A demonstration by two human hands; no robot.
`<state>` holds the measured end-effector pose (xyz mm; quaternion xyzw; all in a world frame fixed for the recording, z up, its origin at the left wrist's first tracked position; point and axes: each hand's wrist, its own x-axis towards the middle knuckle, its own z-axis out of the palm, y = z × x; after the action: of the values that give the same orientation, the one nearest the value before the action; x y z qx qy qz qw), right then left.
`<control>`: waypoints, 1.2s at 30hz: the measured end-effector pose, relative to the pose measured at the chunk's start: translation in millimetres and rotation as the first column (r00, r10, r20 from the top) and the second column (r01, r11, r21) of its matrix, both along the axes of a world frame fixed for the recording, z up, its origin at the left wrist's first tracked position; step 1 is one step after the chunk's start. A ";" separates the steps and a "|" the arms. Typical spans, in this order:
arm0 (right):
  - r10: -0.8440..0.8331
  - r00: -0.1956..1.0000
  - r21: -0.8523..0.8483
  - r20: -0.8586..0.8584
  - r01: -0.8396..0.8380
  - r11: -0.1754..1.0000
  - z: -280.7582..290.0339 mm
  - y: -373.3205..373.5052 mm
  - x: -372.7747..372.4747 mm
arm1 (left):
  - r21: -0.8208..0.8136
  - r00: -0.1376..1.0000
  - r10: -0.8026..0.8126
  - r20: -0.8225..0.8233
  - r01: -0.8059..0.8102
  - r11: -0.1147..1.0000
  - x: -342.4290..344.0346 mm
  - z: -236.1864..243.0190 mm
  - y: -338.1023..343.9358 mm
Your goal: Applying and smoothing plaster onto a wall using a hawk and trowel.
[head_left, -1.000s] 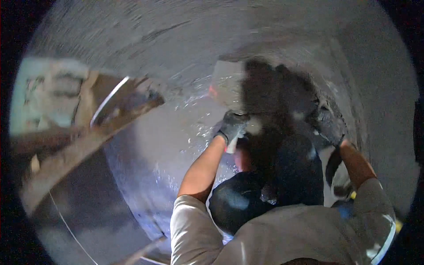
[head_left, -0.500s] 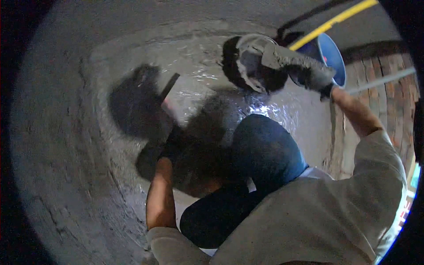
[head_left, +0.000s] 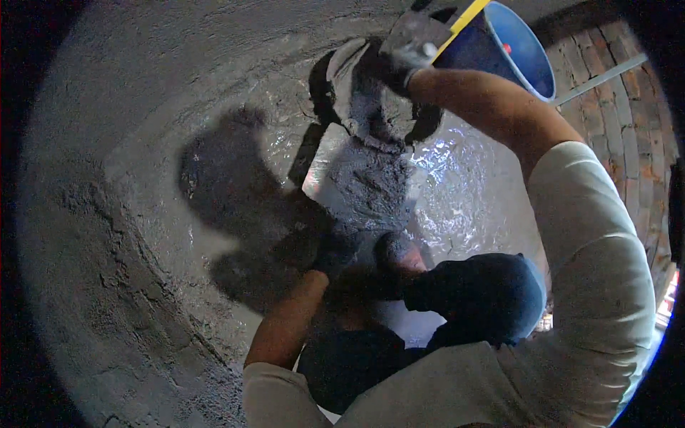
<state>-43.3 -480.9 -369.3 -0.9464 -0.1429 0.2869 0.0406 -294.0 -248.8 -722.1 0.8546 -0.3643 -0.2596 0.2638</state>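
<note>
My left hand [head_left: 335,246], in a dark glove, grips a flat pale plaster hawk [head_left: 317,171] at its near side; its handle is hidden. A heap of wet grey mortar [head_left: 371,178] covers much of the hawk. The hawk's far edge lies against or just under the near rim of a mortar-caked bucket [head_left: 342,68]. My right hand [head_left: 399,68], also gloved, is closed round a trowel [head_left: 421,36] above the far right side of that bucket. Its grey blade points away from me, and the fingers are partly hidden.
A blue bucket [head_left: 521,43] stands at the far right, beside a yellow bar [head_left: 464,28]. Brickwork [head_left: 614,93] with a thin metal strip [head_left: 599,80] lies to the right. Wet grey floor [head_left: 457,192] surrounds my knees, and a rough rendered wall [head_left: 107,285] curves round the left.
My right hand has swung left with the trowel to the bucket's far side. The hawk has moved right, nearer the mortar bucket, and mortar now shows plainly on it. My knee has shifted right and nearer.
</note>
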 end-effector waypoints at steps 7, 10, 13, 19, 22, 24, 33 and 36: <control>0.413 0.910 -0.161 0.042 -0.402 0.902 23.1 -35.8 -55.3 | 0.127 0.731 0.105 -0.674 -0.026 0.992 52.6 131.5 -11.2; 0.562 0.827 -0.203 0.031 -0.545 0.814 31.2 -39.4 -55.5 | -0.064 0.959 -0.051 -0.280 0.035 0.997 4.8 39.9 2.6; 0.414 0.909 -0.012 0.053 -0.414 0.910 57.2 -28.1 -70.3 | -0.038 0.841 0.100 -0.532 -0.141 0.989 4.9 46.2 1.7; 0.449 0.891 -0.344 0.073 -0.400 0.849 -25.6 -82.9 -14.3 | -0.092 0.880 0.066 -0.471 -0.123 0.988 25.8 42.9 9.4; -0.518 0.839 -0.238 0.169 0.545 0.804 -44.5 -72.0 2.8 | -0.107 0.872 0.080 -0.484 -0.150 0.983 36.0 34.8 14.0; -0.338 0.921 -0.104 0.196 0.362 0.926 -42.6 -19.9 -20.1 | -0.109 0.860 0.100 -0.501 -0.177 0.978 32.5 29.6 28.4; 0.150 0.939 0.141 -0.308 -0.110 0.984 -14.3 -64.3 -40.3 | -0.241 0.851 -0.016 -0.525 -0.131 0.962 96.6 43.0 42.1; 0.230 0.915 0.008 -0.333 -0.241 0.970 53.8 38.2 -40.9 | -0.266 0.842 0.013 -0.540 -0.186 0.946 118.6 63.7 49.9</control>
<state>-84.2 -442.7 -315.5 -0.8611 -0.2422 0.4469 0.0136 -175.4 -198.8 -658.4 0.7154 -0.2675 -0.4115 0.4973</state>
